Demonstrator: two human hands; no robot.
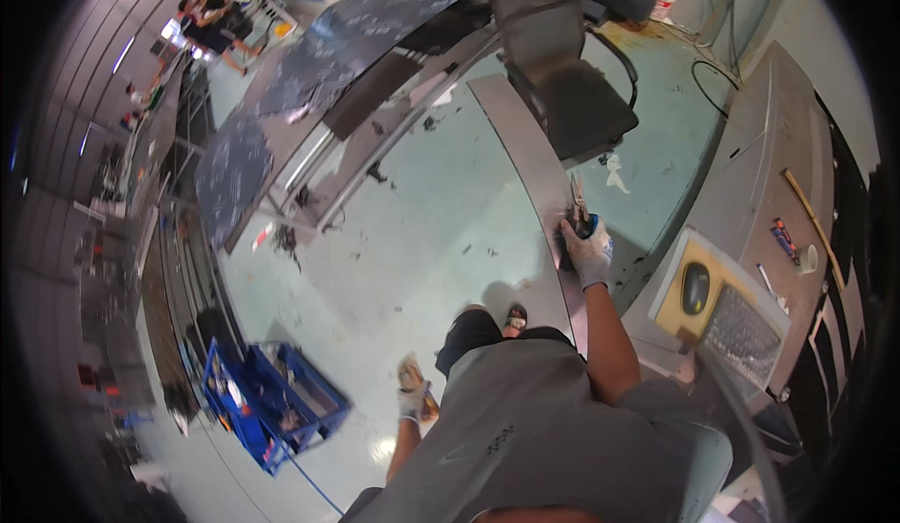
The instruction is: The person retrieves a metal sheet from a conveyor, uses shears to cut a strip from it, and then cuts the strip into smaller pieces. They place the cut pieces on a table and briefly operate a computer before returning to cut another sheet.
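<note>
My right hand, in a white glove, is closed at the edge of a long grey sheet strip. Dark-handled pliers are in its grip, with the metal jaws pointing away from me. The strip runs from beside the office chair back toward my right leg. Low on my left hangs my left hand, also gloved, its fingers curled. An orange-brown thing shows beside that palm, too small to name.
A blue tool crate stands on the floor at left. A black office chair is ahead. At right, a grey bench carries a tape roll; a tray holding a mouse and keyboard is nearer. Sheet-covered tables stand far left.
</note>
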